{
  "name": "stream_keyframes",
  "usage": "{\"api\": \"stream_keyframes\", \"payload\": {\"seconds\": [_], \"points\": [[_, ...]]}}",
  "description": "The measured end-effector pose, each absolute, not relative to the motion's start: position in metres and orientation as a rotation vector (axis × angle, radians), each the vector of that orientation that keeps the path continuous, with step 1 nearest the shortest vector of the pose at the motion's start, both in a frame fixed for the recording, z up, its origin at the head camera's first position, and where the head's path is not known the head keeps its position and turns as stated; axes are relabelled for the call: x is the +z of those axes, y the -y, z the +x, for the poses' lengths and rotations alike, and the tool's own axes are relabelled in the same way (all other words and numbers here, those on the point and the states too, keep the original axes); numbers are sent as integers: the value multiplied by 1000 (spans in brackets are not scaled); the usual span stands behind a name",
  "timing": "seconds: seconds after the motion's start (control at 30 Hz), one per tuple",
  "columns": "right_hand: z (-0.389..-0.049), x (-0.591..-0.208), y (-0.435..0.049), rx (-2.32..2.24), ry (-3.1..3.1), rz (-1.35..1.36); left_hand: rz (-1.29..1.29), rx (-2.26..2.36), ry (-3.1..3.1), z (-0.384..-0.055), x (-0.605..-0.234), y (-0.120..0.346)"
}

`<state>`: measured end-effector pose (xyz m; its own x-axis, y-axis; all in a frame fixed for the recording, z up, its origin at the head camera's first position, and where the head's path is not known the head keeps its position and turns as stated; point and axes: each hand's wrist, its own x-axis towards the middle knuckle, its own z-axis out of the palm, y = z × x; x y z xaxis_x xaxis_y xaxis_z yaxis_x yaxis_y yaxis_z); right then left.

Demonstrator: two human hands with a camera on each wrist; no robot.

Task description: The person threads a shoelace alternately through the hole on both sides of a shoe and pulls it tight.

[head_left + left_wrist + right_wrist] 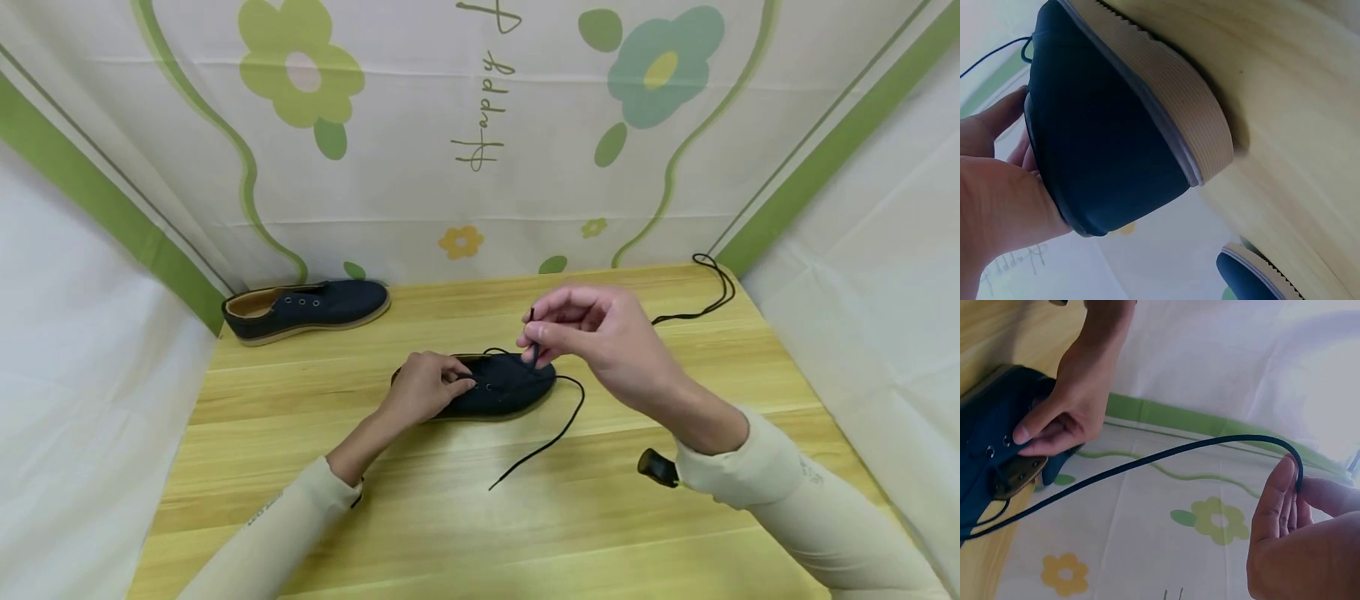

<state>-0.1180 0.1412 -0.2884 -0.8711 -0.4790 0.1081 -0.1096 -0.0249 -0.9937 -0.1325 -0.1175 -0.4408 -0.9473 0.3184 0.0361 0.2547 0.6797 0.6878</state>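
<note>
A dark navy shoe (517, 396) lies in the middle of the table, toe to the right. My left hand (426, 387) pinches the edge of its eyelet flap; the right wrist view shows thumb and forefinger beside an eyelet (1007, 440). The left wrist view shows the heel of the shoe (1097, 137) close up. Raised above the toe, my right hand (600, 333) pinches a black shoelace (1147, 459) near its tip. That lace runs down to the front of the shoe. A loose lace end (542, 450) trails over the table in front of the toe.
A second navy shoe (345, 302), unlaced, stands at the back left. Another black shoelace (693, 315) lies looped at the back right. White cloth walls (405, 183) with printed flowers enclose the wooden table (420, 517) at the back and sides.
</note>
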Motion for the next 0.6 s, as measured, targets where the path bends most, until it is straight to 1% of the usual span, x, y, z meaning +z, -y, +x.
{"api": "stream_keyframes", "payload": {"seconds": [0.17, 0.6], "points": [[-119, -304, -133, -1959, -1945, -578, 459, 1156, -2748, -135, -441, 119], [-133, -355, -116, -1968, -1805, -399, 424, 1161, -2704, -135, -437, 124]]}}
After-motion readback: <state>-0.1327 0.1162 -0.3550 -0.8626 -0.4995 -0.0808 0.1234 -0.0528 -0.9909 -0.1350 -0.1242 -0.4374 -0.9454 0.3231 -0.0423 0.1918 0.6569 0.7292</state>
